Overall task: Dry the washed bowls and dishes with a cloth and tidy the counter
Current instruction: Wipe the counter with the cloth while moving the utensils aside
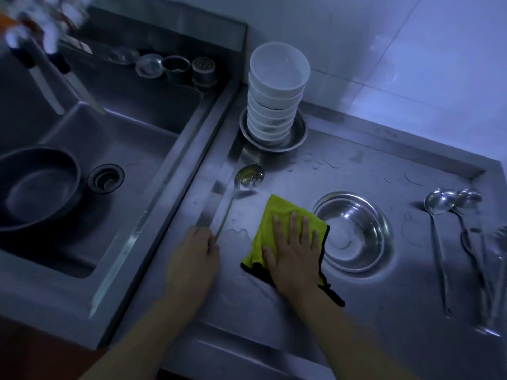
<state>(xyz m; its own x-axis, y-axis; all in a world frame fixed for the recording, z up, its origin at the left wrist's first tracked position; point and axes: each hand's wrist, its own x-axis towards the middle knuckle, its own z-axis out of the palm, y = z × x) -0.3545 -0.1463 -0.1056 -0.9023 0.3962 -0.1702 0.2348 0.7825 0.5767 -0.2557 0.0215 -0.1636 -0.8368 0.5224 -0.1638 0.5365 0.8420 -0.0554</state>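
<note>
A yellow-green cloth (277,212) with a black edge lies on the steel counter (356,311). My right hand (295,253) presses flat on it, fingers spread. My left hand (192,259) grips the handle end of a long steel ladle (248,175) that lies on the wet counter to the left of the cloth. A steel bowl (354,231) sits upright just right of the cloth. At the back stands a stack of several white bowls (277,86) inside a steel dish (297,133).
A sink (142,160) with a drain (105,178) takes up the left side and holds a dark basin (38,187). Small steel strainers and lids (175,67) line its back ledge. Steel ladles and utensils (441,209) lie at the counter's right. Water drops dot the counter near the stack.
</note>
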